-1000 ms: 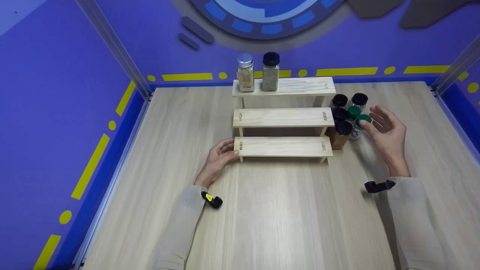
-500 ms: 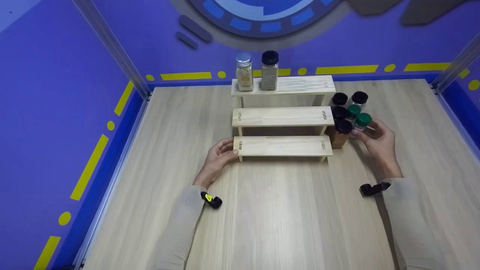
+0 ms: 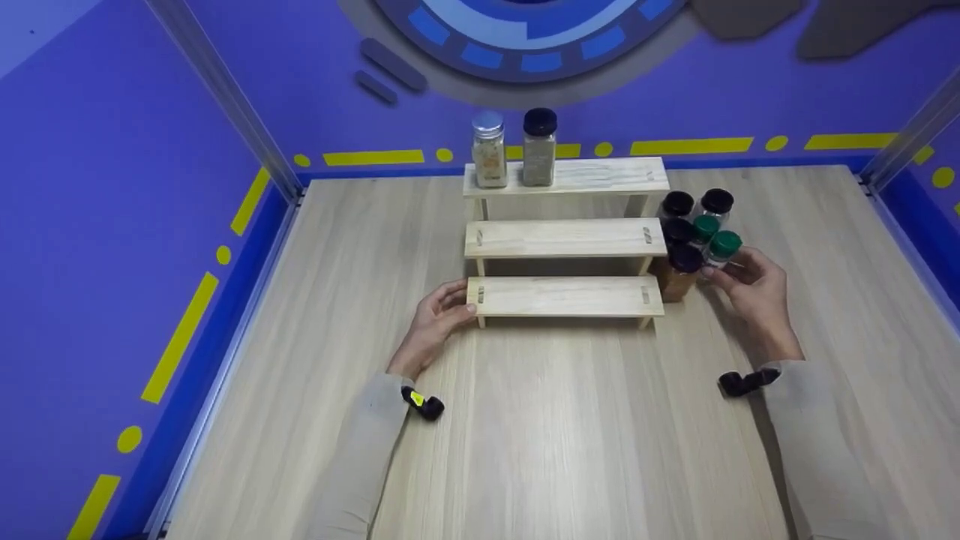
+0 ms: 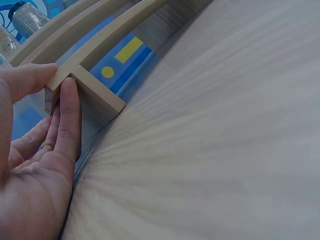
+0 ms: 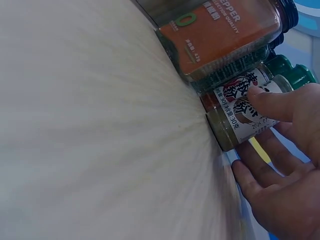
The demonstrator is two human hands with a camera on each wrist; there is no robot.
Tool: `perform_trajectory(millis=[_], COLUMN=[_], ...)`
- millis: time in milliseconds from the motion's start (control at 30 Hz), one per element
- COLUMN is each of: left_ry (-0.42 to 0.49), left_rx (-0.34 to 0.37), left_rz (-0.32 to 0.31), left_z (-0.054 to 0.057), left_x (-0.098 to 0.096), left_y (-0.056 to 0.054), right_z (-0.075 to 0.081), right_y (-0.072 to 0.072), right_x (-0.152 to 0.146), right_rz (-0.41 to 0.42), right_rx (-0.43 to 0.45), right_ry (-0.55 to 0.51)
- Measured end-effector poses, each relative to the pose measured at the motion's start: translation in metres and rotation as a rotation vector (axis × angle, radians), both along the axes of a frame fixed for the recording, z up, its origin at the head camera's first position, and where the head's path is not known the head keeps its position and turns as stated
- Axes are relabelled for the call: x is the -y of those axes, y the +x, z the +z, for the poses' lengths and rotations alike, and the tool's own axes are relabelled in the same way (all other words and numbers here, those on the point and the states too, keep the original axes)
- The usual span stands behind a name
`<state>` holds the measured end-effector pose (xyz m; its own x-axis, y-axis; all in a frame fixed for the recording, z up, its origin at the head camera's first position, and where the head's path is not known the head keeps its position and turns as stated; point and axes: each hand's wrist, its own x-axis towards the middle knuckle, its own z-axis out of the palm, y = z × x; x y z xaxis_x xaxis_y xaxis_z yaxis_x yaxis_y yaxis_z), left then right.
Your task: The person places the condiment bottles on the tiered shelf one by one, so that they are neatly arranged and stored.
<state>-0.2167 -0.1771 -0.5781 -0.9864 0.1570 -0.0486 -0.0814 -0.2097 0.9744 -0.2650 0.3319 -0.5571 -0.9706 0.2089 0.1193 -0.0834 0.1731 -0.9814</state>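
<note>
My left hand (image 3: pixel 436 322) pinches the left end of a three-tier wooden rack (image 3: pixel 566 296). In the left wrist view its thumb lies on the lowest board and the fingers reach under it, beside the leg. My right hand (image 3: pixel 756 296) is at a green-capped spice jar (image 3: pixel 724 244) right of the rack. Seen from the right wrist, the thumb lies across the white label of that jar (image 5: pixel 245 117) and the other fingers curl behind it. Close beside it stand a second green-capped jar (image 3: pixel 705 227) and a black-capped jar of orange-brown powder (image 3: pixel 681 277).
On the top tier stand a silver-capped jar (image 3: pixel 490 154) and a black-capped jar (image 3: pixel 540 150). More black-capped jars (image 3: pixel 717 202) crowd the rack's right side. Blue-purple walls (image 3: pixel 135 187) close off the table (image 3: pixel 555 420) at the back and sides.
My right hand has moved left and slightly down, from beside the front green cap to around that jar's body. The left hand keeps its hold on the rack.
</note>
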Motion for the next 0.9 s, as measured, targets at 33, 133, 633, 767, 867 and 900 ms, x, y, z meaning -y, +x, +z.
perform_trajectory(millis=[33, 133, 633, 767, 867, 900], left_ry=[-0.001, 0.003, 0.039, 0.036, 0.030, 0.026], left_rx=[-0.001, 0.001, -0.009, 0.001, 0.008, 0.007], left_rz=[0.000, 0.000, -0.015, -0.013, -0.013, -0.012], left_z=[0.000, -0.001, -0.002, -0.002, -0.002, -0.002], left_x=[0.000, 0.000, 0.001, 0.000, 0.000, 0.000], left_y=[0.000, 0.000, -0.001, -0.001, -0.001, -0.001], right_z=[0.000, 0.001, 0.037, 0.048, 0.055, 0.057], right_y=[0.000, -0.001, 0.003, 0.004, 0.005, 0.006], right_x=[0.000, -0.002, -0.002, 0.001, 0.006, 0.009], right_rz=[-0.006, -0.018, -0.014, -0.036, -0.044, -0.046], right_rx=[0.001, 0.007, -0.091, -0.127, -0.161, -0.174], right_ry=[0.026, 0.076, -0.021, -0.055, -0.112, -0.123])
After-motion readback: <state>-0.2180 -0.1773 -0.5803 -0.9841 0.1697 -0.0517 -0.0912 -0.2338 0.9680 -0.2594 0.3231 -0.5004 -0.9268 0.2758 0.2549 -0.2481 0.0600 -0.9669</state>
